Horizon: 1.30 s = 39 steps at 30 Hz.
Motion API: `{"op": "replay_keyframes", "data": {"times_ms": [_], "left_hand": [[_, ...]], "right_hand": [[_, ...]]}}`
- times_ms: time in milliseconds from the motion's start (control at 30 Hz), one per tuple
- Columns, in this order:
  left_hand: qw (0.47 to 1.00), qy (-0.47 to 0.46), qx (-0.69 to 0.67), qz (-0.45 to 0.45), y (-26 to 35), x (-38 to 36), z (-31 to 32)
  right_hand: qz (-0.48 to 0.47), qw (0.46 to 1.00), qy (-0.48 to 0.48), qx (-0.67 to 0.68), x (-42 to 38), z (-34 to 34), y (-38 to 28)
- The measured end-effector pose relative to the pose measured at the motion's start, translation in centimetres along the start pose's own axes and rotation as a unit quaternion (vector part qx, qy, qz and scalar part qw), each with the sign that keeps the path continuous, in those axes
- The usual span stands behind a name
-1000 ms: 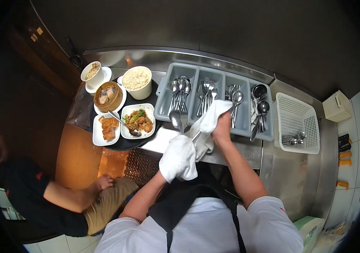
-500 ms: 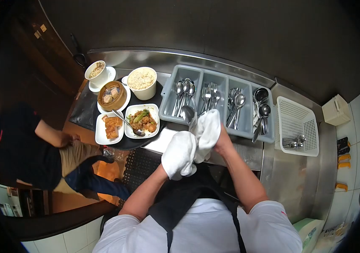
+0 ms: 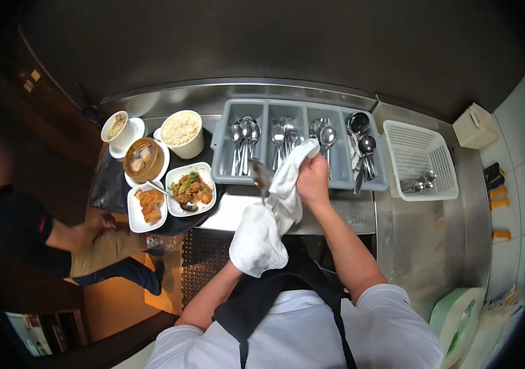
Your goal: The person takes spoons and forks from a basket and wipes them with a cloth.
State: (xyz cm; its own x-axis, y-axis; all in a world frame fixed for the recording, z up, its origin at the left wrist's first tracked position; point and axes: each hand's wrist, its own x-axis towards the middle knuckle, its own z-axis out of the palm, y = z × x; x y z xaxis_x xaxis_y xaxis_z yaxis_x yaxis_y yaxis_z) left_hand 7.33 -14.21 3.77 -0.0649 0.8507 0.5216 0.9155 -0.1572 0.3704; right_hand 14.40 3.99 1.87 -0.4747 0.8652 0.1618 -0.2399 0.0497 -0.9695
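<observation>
A white cloth point(image 3: 286, 190) stretches between my two hands. My left hand point(image 3: 234, 269) is almost wholly covered by it, with only the wrist end showing. From the folds at that hand a metal spoon point(image 3: 260, 176) sticks up, bowl uppermost and slightly blurred; the covered fingers appear closed round its handle. My right hand point(image 3: 314, 181) grips the cloth's upper end, closed, just in front of the grey cutlery tray point(image 3: 219, 167). In the tray's compartments lie spoons point(image 3: 247, 132), forks point(image 3: 284, 135), more spoons point(image 3: 327, 134) and ladle-like spoons point(image 3: 367, 144).
A dark tray point(image 3: 208, 142) to the left bears several dishes, including a rice tub point(image 3: 183, 147) and a bamboo steamer point(image 3: 142, 158). On the right stand a white basket point(image 3: 419, 160) with a few spoons and a beige box point(image 3: 476, 126). Another person point(image 3: 35, 234) is at far left.
My right hand has risen with its end of the cloth, drawing the cloth out longer. The spoon has shifted left and stands more upright. My view has turned slightly; the other person has moved.
</observation>
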Motion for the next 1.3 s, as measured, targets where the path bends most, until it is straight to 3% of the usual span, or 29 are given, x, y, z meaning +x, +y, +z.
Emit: {"op": "replay_keyframes", "data": {"times_ms": [33, 67, 133, 167, 267, 300, 400, 433, 533, 567, 667, 700, 733, 800, 833, 867, 933, 967, 1000, 1067, 1100, 1133, 1200, 1233, 1300], "left_hand": [[0.998, -0.058, 0.019, 0.007, -0.8, -0.1, 0.9], [0.998, -0.055, 0.008, -0.031, -1.2, -0.1, 1.8], [0.993, -0.045, -0.013, -0.11, -1.4, 0.2, 3.1], [0.984, -0.159, 0.022, -0.076, -0.5, 1.7, 0.7], [0.968, -0.216, 0.124, 0.01, -0.5, 1.5, 3.6], [0.995, -0.057, 0.064, 0.04, -0.4, 1.6, 3.6], [0.96, -0.092, -0.2, -0.172, 0.4, 5.2, 2.8], [0.987, -0.015, -0.136, -0.086, -1.6, 3.1, 5.4], [0.989, 0.033, -0.137, -0.044, -2.7, 1.9, 6.6], [0.985, -0.017, -0.151, -0.077, -1.7, 3.2, 4.7], [0.963, -0.165, -0.1, -0.187, 1.0, 5.8, 2.4], [0.964, -0.225, 0.039, -0.137, 1.6, 5.8, 2.4], [0.971, -0.21, 0.044, -0.102, 1.2, 4.8, 3.6], [0.982, -0.179, 0.057, -0.026, 0.1, 2.5, 6.2], [0.986, -0.151, 0.071, 0.02, 0.0, 1.6, 6.2], [0.987, -0.12, 0.087, 0.066, 0.1, 1.1, 5.7], [0.994, -0.072, -0.08, 0.034, 0.5, 0.1, 5.3], [0.981, -0.15, -0.074, -0.099, 2.3, 1.2, 3.8], [0.975, -0.155, -0.132, -0.09, 1.7, 1.3, 4.2], [0.952, -0.166, -0.247, -0.073, 0.2, 1.7, 4.7], [0.948, -0.241, -0.184, -0.095, 0.4, 2.1, 4.6], [0.959, -0.23, -0.155, -0.06, 1.0, 2.6, 4.3], [0.973, -0.211, -0.093, 0.014, 3.1, 3.9, 3.7], [0.978, -0.178, -0.106, -0.038, 5.3, 5.6, 2.6], [0.973, -0.13, -0.189, 0.002, 4.0, 4.4, 7.4]], "right_hand": [[0.037, 0.996, 0.063, -0.044, -1.2, 0.4, 0.4], [0.163, 0.968, 0.129, 0.139, -2.5, 1.9, -0.2], [-0.023, 0.998, 0.037, -0.045, -5.2, 2.6, 4.7], [0.055, 0.998, -0.004, -0.003, -5.1, 1.3, 4.8], [0.176, 0.978, 0.051, 0.102, -3.5, -1.8, 1.6], [0.177, 0.976, 0.06, 0.114, -3.7, -1.9, 0.3], [0.175, 0.982, 0.035, 0.069, -5.4, -1.0, 0.6], [0.188, 0.982, 0.026, -0.009, -5.1, -2.1, 0.3], [0.253, 0.943, 0.0, 0.218, -2.8, -4.9, 0.2], [0.278, 0.934, -0.04, 0.219, -2.6, -6.1, 0.4], [0.091, 0.994, -0.059, 0.0, -4.3, -3.1, -1.3], [0.058, 0.993, -0.064, -0.085, -3.7, -3.6, -1.2], [0.075, 0.986, -0.017, -0.147, -3.0, -4.1, -0.4], [0.03, 0.982, -0.035, -0.183, -1.5, -5.2, -1.4], [-0.049, 0.978, 0.008, -0.204, -1.2, -4.7, -1.9], [-0.023, 0.981, 0.049, -0.187, -1.0, -5.0, -1.9], [0.03, 0.979, 0.135, -0.148, -0.5, -5.6, -1.6], [0.022, 0.985, 0.118, -0.123, -1.5, -4.8, -2.2], [0.117, 0.988, 0.091, -0.047, -2.4, -4.5, -1.5], [0.116, 0.991, 0.052, 0.045, -4.0, -4.0, 0.9], [0.114, 0.991, 0.051, 0.038, -3.5, -5.3, 0.7], [0.115, 0.986, 0.116, 0.012, -2.9, -6.1, 0.5], [0.175, 0.965, 0.169, 0.099, -1.4, -7.8, -2.7], [0.132, 0.969, 0.171, 0.121, -1.4, -8.4, -1.7], [0.169, 0.978, 0.118, 0.024, -3.6, -6.8, -1.7]]}}
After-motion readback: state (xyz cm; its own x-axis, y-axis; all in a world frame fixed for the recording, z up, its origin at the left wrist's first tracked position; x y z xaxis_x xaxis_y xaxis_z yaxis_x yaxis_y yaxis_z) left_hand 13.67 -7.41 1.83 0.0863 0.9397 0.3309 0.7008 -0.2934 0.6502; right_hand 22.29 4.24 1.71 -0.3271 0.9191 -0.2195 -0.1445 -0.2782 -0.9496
